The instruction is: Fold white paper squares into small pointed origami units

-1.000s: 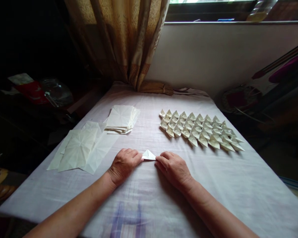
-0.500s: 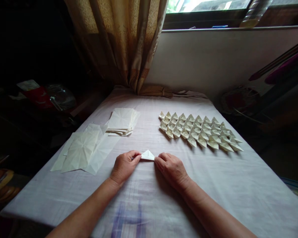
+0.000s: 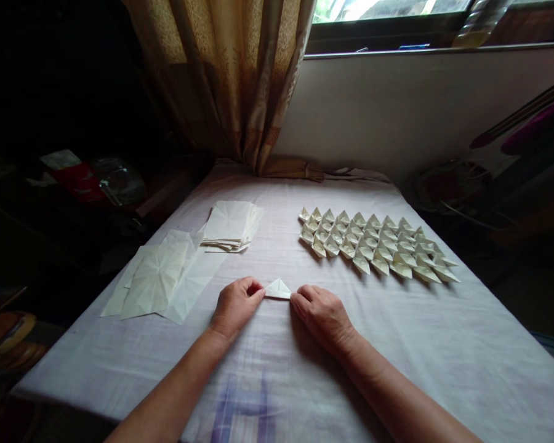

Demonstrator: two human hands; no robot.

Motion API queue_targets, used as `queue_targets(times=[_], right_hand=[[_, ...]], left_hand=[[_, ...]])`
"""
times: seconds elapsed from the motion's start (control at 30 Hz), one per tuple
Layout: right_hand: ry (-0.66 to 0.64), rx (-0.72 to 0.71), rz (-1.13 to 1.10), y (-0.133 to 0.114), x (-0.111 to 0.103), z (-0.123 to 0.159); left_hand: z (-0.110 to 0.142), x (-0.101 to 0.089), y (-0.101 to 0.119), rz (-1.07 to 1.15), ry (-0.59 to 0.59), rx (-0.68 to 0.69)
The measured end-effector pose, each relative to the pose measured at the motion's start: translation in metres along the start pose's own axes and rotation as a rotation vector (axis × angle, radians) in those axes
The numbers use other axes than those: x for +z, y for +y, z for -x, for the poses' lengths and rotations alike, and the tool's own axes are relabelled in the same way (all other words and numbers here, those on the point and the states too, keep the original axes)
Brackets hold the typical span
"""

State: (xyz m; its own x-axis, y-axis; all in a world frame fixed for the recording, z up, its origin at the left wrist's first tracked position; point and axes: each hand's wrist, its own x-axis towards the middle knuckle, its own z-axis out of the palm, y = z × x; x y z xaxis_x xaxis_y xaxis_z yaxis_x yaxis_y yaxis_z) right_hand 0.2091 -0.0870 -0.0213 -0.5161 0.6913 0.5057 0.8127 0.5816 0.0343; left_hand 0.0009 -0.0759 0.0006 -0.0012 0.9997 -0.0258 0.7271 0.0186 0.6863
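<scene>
A small piece of white paper folded into a low triangle, like a paper boat (image 3: 278, 288), is held just above the cloth between my two hands. My left hand (image 3: 239, 303) pinches its left corner between thumb and forefinger. At the right corner, my right hand (image 3: 322, 311) has its fingers closed on the tip. The triangle's peak points away from me, and a short crease line runs down its middle. Finished-looking folded paper boats (image 3: 381, 249) stand in close rows beyond my right hand.
A neat stack of creased paper sheets (image 3: 231, 220) lies at the back left. Looser creased sheets (image 3: 159, 274) spread nearer the left edge. A pale cloth (image 3: 277, 375) covers the table. Behind it hang a gold curtain (image 3: 221, 80) and a window sill (image 3: 397, 50).
The whole view has shifted slightly, so everything sits a little further right. Both hands keep the same hold on the folded paper.
</scene>
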Motion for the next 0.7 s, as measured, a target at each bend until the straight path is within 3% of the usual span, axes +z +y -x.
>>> queue_targets(times=[0.2,0.4,0.7], right_hand=[[-0.018,0.000,0.001,0.001,0.002,0.001],[0.012,-0.040,0.013,0.002,-0.001,-0.001],[0.066,0.010,0.070,-0.001,0.003,-0.003]], left_hand=[[0.012,-0.001,-0.003,-0.118,0.000,0.170],[0.015,-0.011,-0.013,-0.481,-0.085,0.414],[0.010,-0.007,-0.003,-0.545,-0.064,0.409]])
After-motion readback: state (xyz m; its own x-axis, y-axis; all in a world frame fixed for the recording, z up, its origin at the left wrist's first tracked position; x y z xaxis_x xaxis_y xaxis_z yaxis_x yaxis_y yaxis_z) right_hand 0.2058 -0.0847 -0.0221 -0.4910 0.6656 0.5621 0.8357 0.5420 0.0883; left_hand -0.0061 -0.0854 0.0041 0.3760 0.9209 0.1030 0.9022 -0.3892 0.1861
